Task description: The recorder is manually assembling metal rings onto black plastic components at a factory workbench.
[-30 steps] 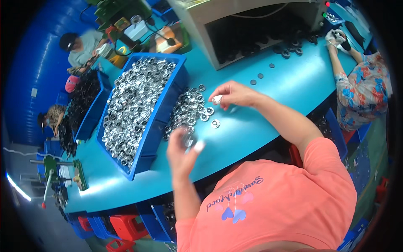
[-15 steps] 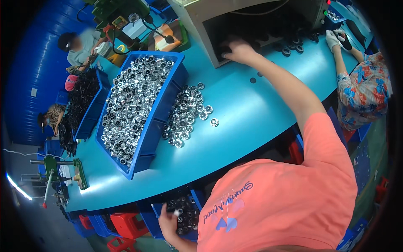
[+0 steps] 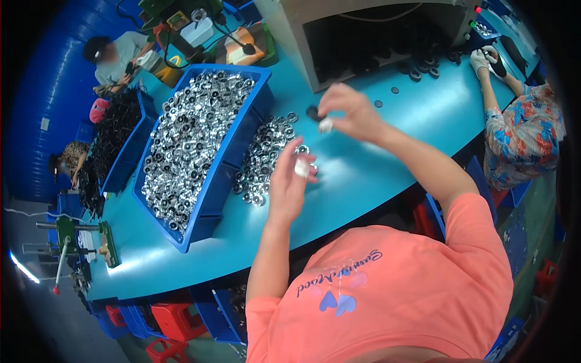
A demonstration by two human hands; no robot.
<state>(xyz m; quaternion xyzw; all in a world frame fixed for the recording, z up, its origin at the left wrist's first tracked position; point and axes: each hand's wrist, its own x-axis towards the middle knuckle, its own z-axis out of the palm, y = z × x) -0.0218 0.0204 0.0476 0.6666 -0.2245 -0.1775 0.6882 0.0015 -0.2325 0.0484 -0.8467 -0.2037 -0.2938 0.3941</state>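
Observation:
My right hand (image 3: pixel 352 114) is raised over the table, pinching a dark round rubber-looking part (image 3: pixel 313 113); its exact shape is blurred. Beside it, my left hand (image 3: pixel 289 181) hovers at the right edge of a loose pile of silver-and-black wheel-like parts (image 3: pixel 257 160), fingers apart, with nothing visible in it. Both hands have white covers on some fingertips. A long blue bin (image 3: pixel 227 175), heaped with the same shiny parts (image 3: pixel 190 145), stands left of the pile.
A grey box-shaped housing (image 3: pixel 296 51) with an open front holds black rings (image 3: pixel 426 66). Two small black discs (image 3: pixel 378 104) lie on the turquoise table (image 3: pixel 242 257). A gloved co-worker (image 3: pixel 523 133) sits at right. Green machines (image 3: pixel 78 242) and red stools (image 3: pixel 178 320) are at left.
My right hand has come out of the housing with the dark part. My left hand has risen from the bin under the table edge to the silver pile.

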